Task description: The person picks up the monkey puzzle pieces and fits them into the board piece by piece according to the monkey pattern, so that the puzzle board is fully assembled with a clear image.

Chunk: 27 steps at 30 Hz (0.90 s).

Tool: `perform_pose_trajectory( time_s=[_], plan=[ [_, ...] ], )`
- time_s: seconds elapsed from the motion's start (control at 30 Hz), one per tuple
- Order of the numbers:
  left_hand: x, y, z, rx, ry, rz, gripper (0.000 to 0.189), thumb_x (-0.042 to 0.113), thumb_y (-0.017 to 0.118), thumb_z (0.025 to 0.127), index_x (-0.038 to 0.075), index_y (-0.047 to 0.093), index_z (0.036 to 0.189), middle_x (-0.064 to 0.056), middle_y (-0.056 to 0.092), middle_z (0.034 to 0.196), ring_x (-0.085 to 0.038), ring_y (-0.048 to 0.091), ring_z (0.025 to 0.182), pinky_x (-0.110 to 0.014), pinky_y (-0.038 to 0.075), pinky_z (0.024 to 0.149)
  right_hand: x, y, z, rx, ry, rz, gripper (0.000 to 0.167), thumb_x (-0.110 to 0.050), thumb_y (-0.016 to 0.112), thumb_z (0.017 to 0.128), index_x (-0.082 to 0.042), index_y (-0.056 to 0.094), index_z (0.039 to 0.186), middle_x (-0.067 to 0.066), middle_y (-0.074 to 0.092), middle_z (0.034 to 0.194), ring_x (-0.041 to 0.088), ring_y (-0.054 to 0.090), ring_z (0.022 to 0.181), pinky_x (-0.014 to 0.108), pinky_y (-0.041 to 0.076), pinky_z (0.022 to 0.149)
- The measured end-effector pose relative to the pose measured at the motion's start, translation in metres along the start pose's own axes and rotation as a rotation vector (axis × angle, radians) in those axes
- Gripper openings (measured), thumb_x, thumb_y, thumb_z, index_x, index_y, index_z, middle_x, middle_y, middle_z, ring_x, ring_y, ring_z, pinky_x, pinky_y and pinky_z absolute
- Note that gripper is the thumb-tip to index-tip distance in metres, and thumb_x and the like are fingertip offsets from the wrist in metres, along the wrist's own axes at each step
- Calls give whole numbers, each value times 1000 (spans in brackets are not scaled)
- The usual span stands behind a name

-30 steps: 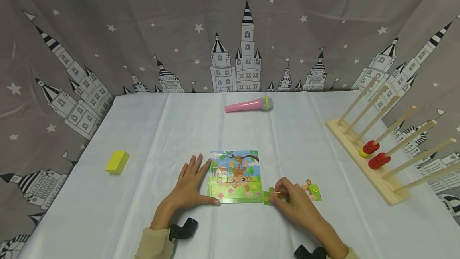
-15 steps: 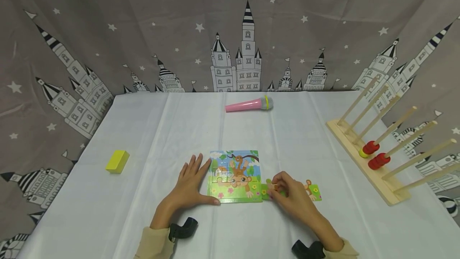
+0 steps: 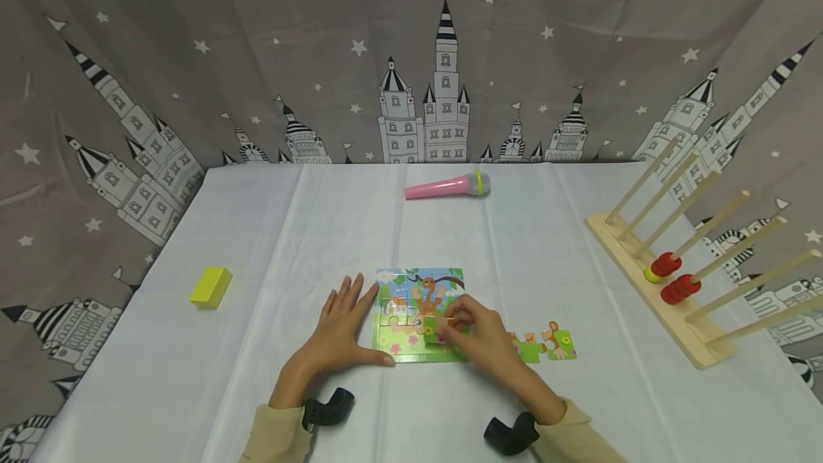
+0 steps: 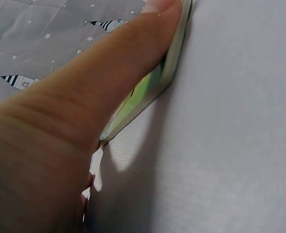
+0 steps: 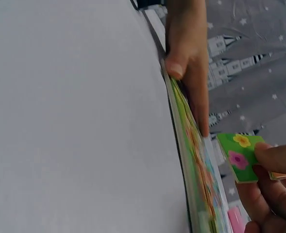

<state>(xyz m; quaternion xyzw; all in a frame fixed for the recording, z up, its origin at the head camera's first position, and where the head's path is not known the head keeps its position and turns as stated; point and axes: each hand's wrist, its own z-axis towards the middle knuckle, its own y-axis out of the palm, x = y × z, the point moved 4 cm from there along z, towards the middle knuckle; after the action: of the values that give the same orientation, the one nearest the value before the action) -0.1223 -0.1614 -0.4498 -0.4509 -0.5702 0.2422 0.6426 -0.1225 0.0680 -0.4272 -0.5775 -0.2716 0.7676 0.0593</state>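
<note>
On white cloth (image 3: 308, 227) before a castle-print curtain (image 3: 257, 27), the left hand (image 3: 338, 329) lay spread against a puzzle (image 3: 406, 311), part-hidden by the right hand (image 3: 481, 338), which pinched a piece (image 3: 431, 332) above it

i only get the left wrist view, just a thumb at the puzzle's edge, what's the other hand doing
Observer: The right hand pinches a green flowered piece over the lower right part of the puzzle.
Operator: any pieces lying off the puzzle
Observer: Yes, a piece with a yellow flower lies to its right on the white cloth.
Operator: and what's at the far side of the table
Observer: A pink toy microphone, lying on its side near the far edge.
</note>
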Motion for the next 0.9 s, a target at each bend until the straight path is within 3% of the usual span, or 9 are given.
perform_pose_trajectory(
  time_s=[0.4,0.9],
  plan=[
    [1,0,0,-11,10,6,118,63,74,54,12,20,145,-18,6,153,-37,0,141,-56,2,112,-14,43,16,-55,43,85,17,-20,67,82,-8,58,90,7,71,80,16,69,75,18,52,68],
    [0,-1,-1,-7,17,3,117,62,74,55,12,20,145,-18,6,153,-38,-1,141,-56,2,111,-20,58,23,-77,30,-5,14,-22,67,82,-12,59,86,1,69,74,7,64,66,16,48,62]
  ],
)
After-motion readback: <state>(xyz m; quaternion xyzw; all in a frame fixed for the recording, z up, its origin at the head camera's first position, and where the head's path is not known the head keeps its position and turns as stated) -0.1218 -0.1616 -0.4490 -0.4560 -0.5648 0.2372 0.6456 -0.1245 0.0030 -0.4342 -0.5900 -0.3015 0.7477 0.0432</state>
